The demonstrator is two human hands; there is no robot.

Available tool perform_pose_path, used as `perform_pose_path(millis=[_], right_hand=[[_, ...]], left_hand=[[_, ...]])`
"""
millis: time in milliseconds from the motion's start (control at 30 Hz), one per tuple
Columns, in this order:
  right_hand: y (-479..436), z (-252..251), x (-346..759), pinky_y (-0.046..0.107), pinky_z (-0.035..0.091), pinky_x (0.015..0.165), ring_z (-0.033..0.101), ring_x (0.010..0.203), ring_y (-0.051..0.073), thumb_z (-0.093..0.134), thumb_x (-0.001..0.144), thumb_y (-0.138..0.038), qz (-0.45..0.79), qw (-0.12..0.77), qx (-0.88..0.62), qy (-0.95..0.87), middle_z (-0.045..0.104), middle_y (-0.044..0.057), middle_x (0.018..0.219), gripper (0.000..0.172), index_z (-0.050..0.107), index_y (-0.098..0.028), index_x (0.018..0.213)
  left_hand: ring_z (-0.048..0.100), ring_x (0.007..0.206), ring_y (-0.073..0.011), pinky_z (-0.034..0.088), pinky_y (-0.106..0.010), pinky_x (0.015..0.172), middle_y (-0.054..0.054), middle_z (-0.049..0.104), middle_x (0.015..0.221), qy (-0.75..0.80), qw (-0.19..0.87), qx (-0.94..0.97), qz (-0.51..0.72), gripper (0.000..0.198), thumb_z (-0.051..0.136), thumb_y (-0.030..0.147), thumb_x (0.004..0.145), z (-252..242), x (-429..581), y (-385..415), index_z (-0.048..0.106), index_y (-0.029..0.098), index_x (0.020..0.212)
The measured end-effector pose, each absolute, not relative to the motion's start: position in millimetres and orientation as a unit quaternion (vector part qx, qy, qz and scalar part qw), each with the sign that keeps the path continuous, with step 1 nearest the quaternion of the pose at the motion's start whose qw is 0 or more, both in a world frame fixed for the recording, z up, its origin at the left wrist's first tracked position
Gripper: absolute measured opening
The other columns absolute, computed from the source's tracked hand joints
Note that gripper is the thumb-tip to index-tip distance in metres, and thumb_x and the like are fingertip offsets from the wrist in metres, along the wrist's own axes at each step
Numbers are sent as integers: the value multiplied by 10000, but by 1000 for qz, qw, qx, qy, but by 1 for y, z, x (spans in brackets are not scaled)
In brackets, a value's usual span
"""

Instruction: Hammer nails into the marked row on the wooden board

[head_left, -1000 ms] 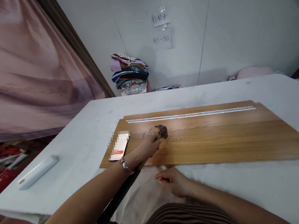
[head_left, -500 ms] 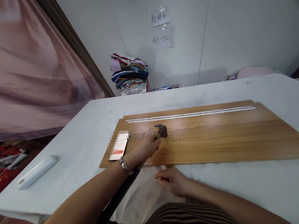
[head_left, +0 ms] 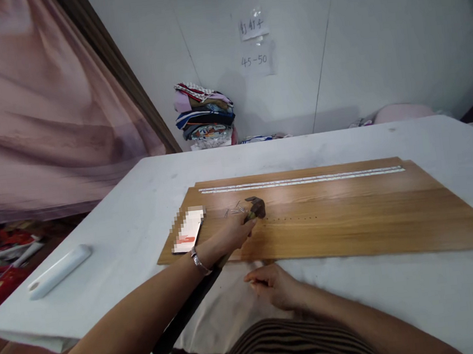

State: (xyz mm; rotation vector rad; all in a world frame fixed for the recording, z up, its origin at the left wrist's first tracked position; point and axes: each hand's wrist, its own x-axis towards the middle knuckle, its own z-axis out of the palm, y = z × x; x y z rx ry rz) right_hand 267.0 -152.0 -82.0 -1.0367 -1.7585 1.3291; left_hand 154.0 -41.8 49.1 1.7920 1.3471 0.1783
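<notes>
My left hand (head_left: 233, 235) is closed round a hammer just below its dark head (head_left: 256, 205). The head rests on a long wooden board (head_left: 351, 227), and the dark handle (head_left: 187, 311) runs back under my forearm. The head sits at the left end of a row of small nails (head_left: 291, 219) set in the board. A few loose nails (head_left: 234, 210) lie just left of it. My right hand (head_left: 273, 286) rests on the white table (head_left: 401, 295) in front of the board, its fingers curled in; nothing shows in them.
A white measuring strip (head_left: 300, 180) runs along the board's far edge. A small white and red card (head_left: 188, 231) lies on its left end. A white oblong object (head_left: 58, 270) lies at the table's left. Folded clothes (head_left: 204, 115) are stacked by the wall.
</notes>
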Motion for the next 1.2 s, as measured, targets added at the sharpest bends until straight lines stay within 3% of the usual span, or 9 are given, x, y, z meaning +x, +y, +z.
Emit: perform_pose_path(millis=[767, 1200], right_hand=[[-153, -81, 268, 208, 373, 554, 493, 573, 112, 518, 812, -151, 517, 321, -410, -680, 654, 1, 656, 326, 750, -147, 1041], [-153, -79, 268, 217, 408, 588, 559, 611, 129, 508, 800, -130, 516, 330, -402, -681, 706, 27, 724, 324, 756, -137, 1009]], left_hand=[[425, 448, -73, 356, -192, 382, 29, 495, 640, 537, 432, 721, 76, 182, 419, 355, 852, 51, 154, -40, 455, 187, 794], [439, 447, -78, 362, -200, 386, 26, 504, 633, 538, 434, 720, 70, 228, 432, 393, 856, 44, 152, -38, 470, 185, 770]])
